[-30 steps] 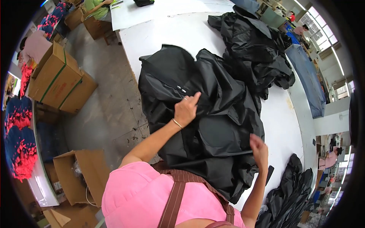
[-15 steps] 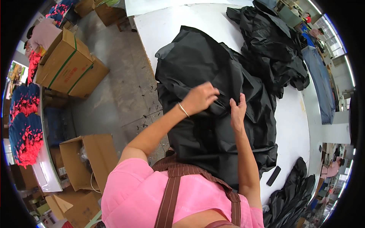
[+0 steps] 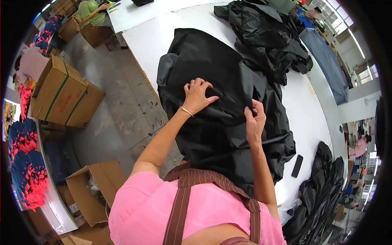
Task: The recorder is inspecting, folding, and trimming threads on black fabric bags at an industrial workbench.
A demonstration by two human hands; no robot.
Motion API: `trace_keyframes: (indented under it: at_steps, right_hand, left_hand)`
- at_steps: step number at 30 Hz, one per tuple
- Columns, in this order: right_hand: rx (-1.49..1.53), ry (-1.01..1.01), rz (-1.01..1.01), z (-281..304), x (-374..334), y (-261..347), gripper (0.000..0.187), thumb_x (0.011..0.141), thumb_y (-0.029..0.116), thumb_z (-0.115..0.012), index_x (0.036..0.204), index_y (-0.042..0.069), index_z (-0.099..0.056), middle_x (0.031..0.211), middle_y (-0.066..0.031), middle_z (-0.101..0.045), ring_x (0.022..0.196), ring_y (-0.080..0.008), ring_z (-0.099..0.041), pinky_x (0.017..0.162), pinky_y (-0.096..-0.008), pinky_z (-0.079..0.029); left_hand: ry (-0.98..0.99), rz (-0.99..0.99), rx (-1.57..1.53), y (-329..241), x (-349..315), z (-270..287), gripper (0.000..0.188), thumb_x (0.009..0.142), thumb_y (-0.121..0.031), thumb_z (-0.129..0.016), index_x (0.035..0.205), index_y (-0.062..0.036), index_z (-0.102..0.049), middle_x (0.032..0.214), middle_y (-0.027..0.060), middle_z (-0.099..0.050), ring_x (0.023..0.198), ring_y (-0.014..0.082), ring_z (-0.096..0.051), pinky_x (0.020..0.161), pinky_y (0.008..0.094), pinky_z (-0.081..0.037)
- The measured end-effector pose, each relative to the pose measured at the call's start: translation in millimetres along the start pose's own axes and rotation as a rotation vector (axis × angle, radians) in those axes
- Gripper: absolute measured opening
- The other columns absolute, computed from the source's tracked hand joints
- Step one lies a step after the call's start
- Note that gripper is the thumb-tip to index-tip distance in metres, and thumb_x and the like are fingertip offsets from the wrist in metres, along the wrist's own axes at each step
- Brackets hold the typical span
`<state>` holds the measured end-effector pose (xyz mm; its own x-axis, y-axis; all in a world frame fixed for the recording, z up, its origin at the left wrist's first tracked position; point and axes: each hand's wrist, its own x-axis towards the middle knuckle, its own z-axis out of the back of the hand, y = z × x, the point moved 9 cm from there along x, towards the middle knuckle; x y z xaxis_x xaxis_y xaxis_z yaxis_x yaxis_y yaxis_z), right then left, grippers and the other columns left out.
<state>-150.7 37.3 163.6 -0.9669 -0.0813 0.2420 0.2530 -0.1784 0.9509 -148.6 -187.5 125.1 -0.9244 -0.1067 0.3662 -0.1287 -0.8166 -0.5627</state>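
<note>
A large sheet of thin black fabric (image 3: 208,59) is spread in loose folds over the white table and hangs down toward my body. My left hand (image 3: 197,97) rests on it, fingers spread and slightly bent, with nothing gripped. On the right, my right hand (image 3: 255,122) pinches a fold of the same fabric between thumb and fingers. The fingertips there are partly hidden by the cloth.
A heap of black fabric (image 3: 265,41) lies at the far right of the white table (image 3: 306,106). Nearer are a small black bar (image 3: 297,166) and another black fabric pile (image 3: 320,192). Cardboard boxes (image 3: 67,94) stand on the left floor. Other people work beyond.
My left hand has shifted left and its fingers have spread over the fabric. My right hand stays at the fold. The view has turned, showing a person in green at the far left.
</note>
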Motion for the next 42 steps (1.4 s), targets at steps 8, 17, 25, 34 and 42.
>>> trace_keyframes:
  at_steps: [8, 17, 25, 34, 42]
  right_hand:
    - [-0.006, -0.036, 0.001, -4.7, -17.3, 4.4, 0.022, 0.085, -0.003, -0.059, 0.107, -0.001, -0.059, 0.086, 0.0021, -0.051, 0.075, -0.0057, -0.047, 0.068, -0.0197, -0.039]
    - [-0.054, -0.037, -0.02, -13.7, -34.8, 14.4, 0.023, 0.081, -0.005, -0.062, 0.103, 0.001, -0.063, 0.084, 0.0034, -0.052, 0.074, -0.0048, -0.046, 0.068, -0.019, -0.039]
    - [0.147, -0.093, -0.052, 11.9, -24.0, 15.2, 0.026, 0.078, -0.009, -0.064, 0.101, 0.002, -0.066, 0.085, 0.0031, -0.054, 0.076, -0.005, -0.048, 0.071, -0.0179, -0.041]
    - [0.155, -0.099, -0.002, 21.4, -21.1, 43.1, 0.025, 0.077, -0.009, -0.063, 0.098, 0.001, -0.069, 0.084, 0.0028, -0.055, 0.078, -0.0057, -0.049, 0.074, -0.0184, -0.04]
    - [0.174, -0.139, 0.0, 32.9, -22.2, 61.7, 0.028, 0.074, -0.013, -0.061, 0.096, 0.0, -0.071, 0.082, 0.0036, -0.05, 0.075, -0.0059, -0.047, 0.072, -0.018, -0.038]
  left_hand:
    - [0.028, 0.057, -0.127, 4.4, -19.9, -0.1, 0.046, 0.064, -0.026, -0.076, 0.107, -0.0167, -0.062, 0.114, 0.0077, -0.046, 0.115, 0.0281, -0.041, 0.104, 0.0435, -0.027]
    - [-0.056, 0.143, 0.013, -1.9, -37.6, 6.6, 0.053, 0.062, -0.023, -0.073, 0.112, -0.0177, -0.057, 0.121, 0.0104, -0.042, 0.121, 0.0306, -0.037, 0.104, 0.0541, -0.023]
    - [-0.216, 0.002, 0.11, -6.7, -41.1, 52.6, 0.048, 0.061, -0.024, -0.073, 0.107, -0.0164, -0.061, 0.132, 0.0116, -0.04, 0.125, 0.0319, -0.036, 0.108, 0.0583, -0.019]
    - [-0.292, 0.147, 0.248, 22.7, -38.6, 101.8, 0.066, 0.061, -0.027, -0.073, 0.123, -0.0179, -0.053, 0.152, 0.0131, -0.017, 0.136, 0.0353, -0.025, 0.102, 0.07, -0.016]
    - [-0.057, 0.16, 0.276, 35.6, -40.7, 99.4, 0.071, 0.065, -0.036, -0.074, 0.131, -0.0265, -0.05, 0.156, 0.0119, -0.009, 0.144, 0.0393, -0.009, 0.094, 0.0793, -0.015]
